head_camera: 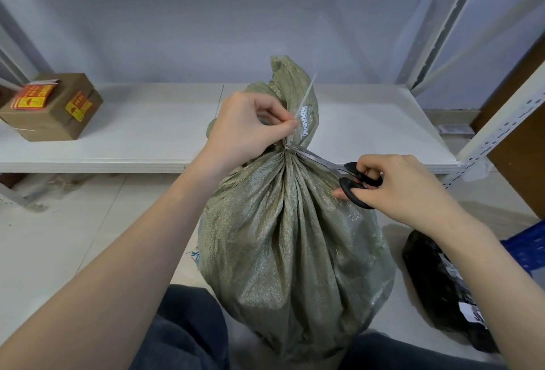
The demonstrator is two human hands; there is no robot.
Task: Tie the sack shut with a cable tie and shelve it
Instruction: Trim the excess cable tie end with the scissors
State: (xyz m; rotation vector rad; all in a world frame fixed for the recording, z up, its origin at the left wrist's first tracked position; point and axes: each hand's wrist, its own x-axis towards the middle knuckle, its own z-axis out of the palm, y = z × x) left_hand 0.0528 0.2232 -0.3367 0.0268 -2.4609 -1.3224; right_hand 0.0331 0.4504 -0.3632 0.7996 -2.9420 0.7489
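A grey-green woven sack (292,237) stands upright on the floor between my knees, its neck gathered tight. A white cable tie (305,94) circles the neck, and its long tail points up and to the right. My left hand (247,128) pinches that tail just above the neck. My right hand (395,189) holds black-handled scissors (351,176), whose blades reach left to the base of the tail at the neck. The white shelf board (147,133) lies low, right behind the sack.
A brown cardboard box (53,107) with red and yellow labels sits at the shelf's left end. A perforated white upright (501,130) rises on the right. A black plastic bag (442,287) and something blue (528,246) lie on the floor at right.
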